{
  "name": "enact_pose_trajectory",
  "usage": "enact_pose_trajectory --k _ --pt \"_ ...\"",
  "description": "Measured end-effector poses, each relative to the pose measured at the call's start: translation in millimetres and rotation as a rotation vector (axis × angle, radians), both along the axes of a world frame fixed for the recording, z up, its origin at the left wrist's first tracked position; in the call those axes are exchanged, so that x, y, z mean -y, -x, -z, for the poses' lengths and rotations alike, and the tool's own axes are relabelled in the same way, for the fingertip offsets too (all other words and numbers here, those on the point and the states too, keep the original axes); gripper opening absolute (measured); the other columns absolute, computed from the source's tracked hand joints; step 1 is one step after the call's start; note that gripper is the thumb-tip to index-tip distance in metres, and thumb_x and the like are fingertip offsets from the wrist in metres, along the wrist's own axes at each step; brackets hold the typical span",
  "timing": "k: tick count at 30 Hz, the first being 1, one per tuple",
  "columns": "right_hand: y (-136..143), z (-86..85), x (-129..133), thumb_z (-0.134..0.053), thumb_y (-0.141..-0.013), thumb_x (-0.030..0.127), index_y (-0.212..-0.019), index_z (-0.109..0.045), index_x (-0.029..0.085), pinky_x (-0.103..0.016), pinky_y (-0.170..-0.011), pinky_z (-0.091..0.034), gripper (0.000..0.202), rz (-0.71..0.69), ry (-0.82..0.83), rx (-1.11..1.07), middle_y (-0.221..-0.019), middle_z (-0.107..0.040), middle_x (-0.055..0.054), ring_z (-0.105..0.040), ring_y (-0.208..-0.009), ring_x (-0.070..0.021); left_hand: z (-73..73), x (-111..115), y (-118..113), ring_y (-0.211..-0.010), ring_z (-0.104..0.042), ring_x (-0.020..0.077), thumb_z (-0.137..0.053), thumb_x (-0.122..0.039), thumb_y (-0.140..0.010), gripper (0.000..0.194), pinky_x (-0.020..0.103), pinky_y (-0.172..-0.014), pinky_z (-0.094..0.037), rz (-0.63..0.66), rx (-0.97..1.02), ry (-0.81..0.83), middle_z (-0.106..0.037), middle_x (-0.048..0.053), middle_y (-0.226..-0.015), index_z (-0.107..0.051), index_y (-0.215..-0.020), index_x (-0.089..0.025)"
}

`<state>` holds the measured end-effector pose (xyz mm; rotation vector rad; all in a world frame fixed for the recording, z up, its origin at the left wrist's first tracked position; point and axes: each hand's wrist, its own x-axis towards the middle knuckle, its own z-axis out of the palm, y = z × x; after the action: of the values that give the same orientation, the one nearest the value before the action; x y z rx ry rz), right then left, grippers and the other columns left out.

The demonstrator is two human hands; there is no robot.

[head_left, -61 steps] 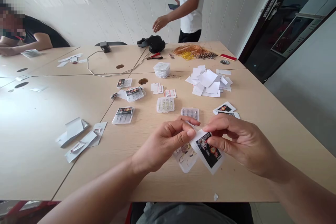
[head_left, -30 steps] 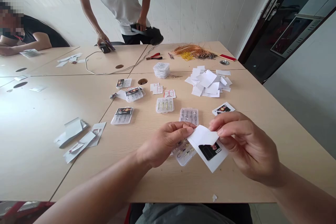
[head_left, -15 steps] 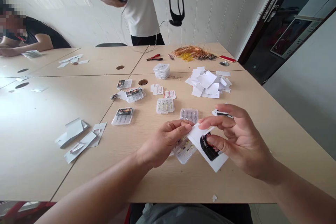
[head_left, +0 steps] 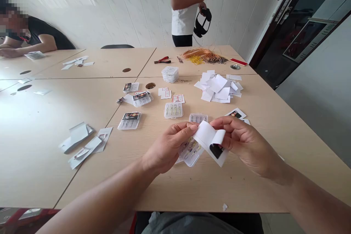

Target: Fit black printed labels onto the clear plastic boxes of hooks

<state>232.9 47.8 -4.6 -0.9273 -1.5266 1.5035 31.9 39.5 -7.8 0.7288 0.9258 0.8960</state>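
Left hand [head_left: 171, 150] grip: pinching paper sheet [head_left: 203, 134]; clear box [head_left: 192, 159] with hooks [head_left: 189, 149] just beneath. Right hand [head_left: 248, 146] grip: pinching sheet's curled edge. Beyond left grip: second box [head_left: 173, 110], small pieces inside.

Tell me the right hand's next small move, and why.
Probably ease the curled flap farther back: the right hand is at the curl, the left hand grips the opposite edge of the white sheet, and the black print shows only partly below.
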Motion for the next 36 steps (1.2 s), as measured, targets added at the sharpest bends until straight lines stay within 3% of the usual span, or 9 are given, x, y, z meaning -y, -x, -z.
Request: enact_pose_trajectory --k 6,9,12,14,18,21,25,31,36 --pt "0 3.4 -1 -0.077 -0.084 0.046 -0.096 -0.077 0.026 -0.025 -0.058 -0.057 0.023 0.047 -0.043 0.076 -0.074 -0.069 0.0 -0.064 -0.064 -0.0133 1.2 2 1 -0.056 -0.054 0.009 -0.083 -0.047 -0.074 0.036 0.021 -0.051 -0.038 0.01 0.0 0.008 -0.062 -0.001 -0.067 -0.069 -0.082 -0.015" --pt "-6 2.9 -3 -0.078 -0.083 0.046 -0.093 -0.077 0.027 -0.024 -0.054 -0.055 0.021 0.134 -0.061 0.043 -0.071 -0.067 0.001 -0.062 -0.061 -0.0126 0.0 2 4 -0.061 -0.058 0.0096 -0.082 -0.03 -0.073 0.03 0.021 -0.054 -0.043 0.014 0.058 -0.043 -0.065 -0.002 -0.076 -0.069 -0.098 -0.019" --pt "-15 1.4 -7 -0.08 -0.082 0.044 -0.09 -0.077 0.031 -0.023 -0.057 -0.054 0.016 0.271 -0.145 -0.064 -0.081 -0.07 0.001 -0.064 -0.067 -0.0122 -1.2 2 8 -0.08 -0.064 0.0119 -0.081 -0.008 -0.065 0.062 0.022 -0.067 -0.052 -0.031 0.069 -0.15 -0.068 0.0 -0.108 -0.061 -0.121 -0.027" --pt "-21 0.2 -9 -0.08 -0.084 0.041 -0.088 -0.077 0.033 -0.024 -0.064 -0.056 0.009 0.345 -0.235 -0.101 -0.093 -0.071 0.001 -0.065 -0.077 -0.013 -1.9 4 10 -0.087 -0.066 0.0132 -0.081 -0.005 -0.067 0.07 0.024 -0.074 -0.054 -0.067 0.036 -0.222 -0.066 0.001 -0.117 -0.054 -0.127 -0.03" --pt "-28 -1.5 -8 -0.075 -0.088 0.032 -0.089 -0.075 0.035 -0.027 -0.066 -0.056 0.003 0.43 -0.382 -0.03 -0.11 -0.065 0.001 -0.065 -0.09 -0.0158 -2.2 7 10 -0.077 -0.064 0.0105 -0.081 -0.01 -0.075 0.04 0.023 -0.071 -0.052 -0.063 0.026 -0.33 -0.067 -0.003 -0.088 -0.056 -0.103 -0.024" --pt "-26 -1.9 -4 -0.072 -0.09 0.026 -0.089 -0.073 0.035 -0.029 -0.064 -0.057 0.009 0.428 -0.449 0.009 -0.112 -0.061 -0.002 -0.065 -0.098 -0.0199 -0.3 9 10 -0.075 -0.062 0.0093 -0.083 -0.015 -0.076 0.028 0.021 -0.07 -0.052 -0.073 0.005 -0.371 -0.065 -0.004 -0.082 -0.06 -0.091 -0.022" --pt "-23 -2.1 -1 -0.07 -0.09 0.02 -0.091 -0.072 0.034 -0.032 -0.066 -0.059 0.014 0.447 -0.573 0.064 -0.112 -0.061 -0.004 -0.064 -0.107 -0.0234 1.7 11 10 -0.078 -0.063 0.0125 -0.084 -0.022 -0.076 0.023 0.023 -0.07 -0.053 -0.098 -0.079 -0.404 -0.069 -0.002 -0.087 -0.068 -0.092 -0.022" --pt "-21 -4.0 1 -0.068 -0.089 0.014 -0.091 -0.072 0.032 -0.03 -0.064 -0.06 0.019 0.476 -0.64 0.128 -0.11 -0.062 -0.004 -0.064 -0.099 -0.0205 -1.6 14 12 -0.073 -0.058 0.0119 -0.081 -0.023 -0.08 0.013 0.022 -0.063 -0.049 -0.091 -0.171 -0.478 -0.069 -0.001 -0.083 -0.071 -0.089 -0.022" --pt "-19 -0.8 -3 -0.065 -0.091 0.015 -0.091 -0.072 0.031 -0.028 -0.067 -0.063 0.017 0.48 -0.638 0.168 -0.109 -0.061 -0.004 -0.067 -0.096 -0.0186 1.5 8 6 -0.082 -0.063 0.013 -0.079 -0.025 -0.082 0.02 0.024 -0.075 -0.051 -0.112 -0.129 -0.404 -0.069 -0.001 -0.089 -0.068 -0.099 -0.022"
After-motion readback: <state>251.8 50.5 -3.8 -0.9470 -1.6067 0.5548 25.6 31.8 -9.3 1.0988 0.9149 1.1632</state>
